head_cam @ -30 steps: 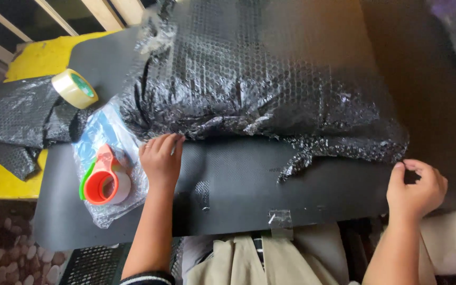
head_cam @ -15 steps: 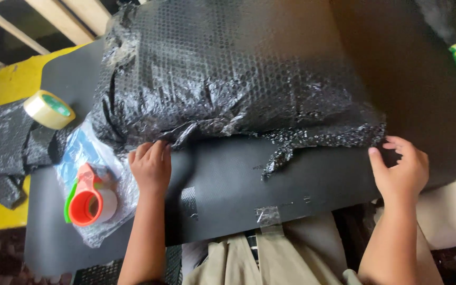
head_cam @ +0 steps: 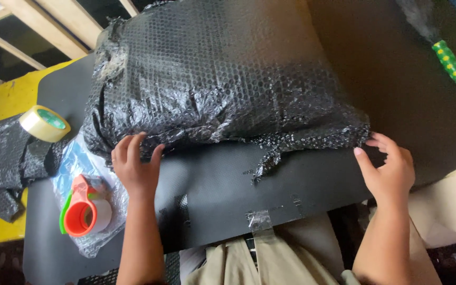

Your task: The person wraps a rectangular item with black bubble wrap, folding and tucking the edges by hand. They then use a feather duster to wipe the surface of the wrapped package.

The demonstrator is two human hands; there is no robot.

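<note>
A large bundle wrapped in black bubble wrap (head_cam: 222, 79) lies on a black mat (head_cam: 222, 195) across the table. My left hand (head_cam: 135, 166) rests with spread fingers against the bundle's near left edge. My right hand (head_cam: 389, 171) touches the ragged near right corner of the wrap, fingers apart. Neither hand grips anything firmly that I can see.
An orange and green tape dispenser (head_cam: 83, 211) lies on a clear plastic bag (head_cam: 75, 169) left of my left hand. A roll of clear tape (head_cam: 44, 123) sits further left by loose black wrap (head_cam: 1, 158). A green dotted handle (head_cam: 451, 64) lies at the far right.
Both hands have moved up to the bundle's near edge; the right hand came in from the mat's edge to the wrap's corner. The view has shifted closer.
</note>
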